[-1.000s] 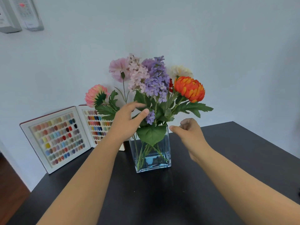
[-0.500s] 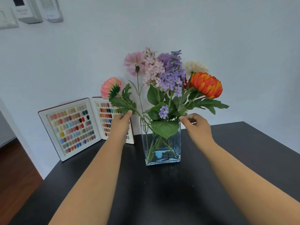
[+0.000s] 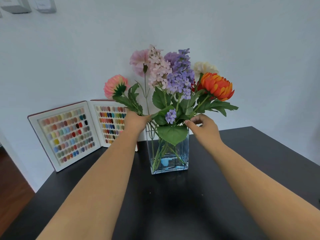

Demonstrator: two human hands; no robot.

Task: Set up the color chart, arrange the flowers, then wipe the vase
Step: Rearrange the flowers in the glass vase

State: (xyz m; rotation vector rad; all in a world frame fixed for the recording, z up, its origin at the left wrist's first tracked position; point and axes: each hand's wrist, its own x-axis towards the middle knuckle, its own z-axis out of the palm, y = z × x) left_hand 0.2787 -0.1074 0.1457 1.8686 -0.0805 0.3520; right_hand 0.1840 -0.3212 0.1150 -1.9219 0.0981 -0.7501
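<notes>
A clear rectangular glass vase (image 3: 180,156) stands on the black table (image 3: 173,205) and holds a bunch of flowers: a pink dahlia (image 3: 115,85) leaning left, lilac and purple sprays (image 3: 180,75) in the middle, an orange chrysanthemum (image 3: 217,86) on the right. My left hand (image 3: 136,122) grips the pink dahlia's stem at the vase's left rim. My right hand (image 3: 202,126) pinches the stems at the right rim, fingers closed on them. The open color chart (image 3: 69,134) leans upright against the wall, left of the vase.
A white wall rises just behind the table. The table's left edge drops to a wooden floor (image 3: 12,184). Grey wall-mounted boxes (image 3: 29,4) sit at the top left. The table's right edge runs diagonally past my right arm.
Both hands came from in front of the foliage to the vase's rim. My left hand closed on the pink dahlia's stem and my right hand pinched the stems on the right.
</notes>
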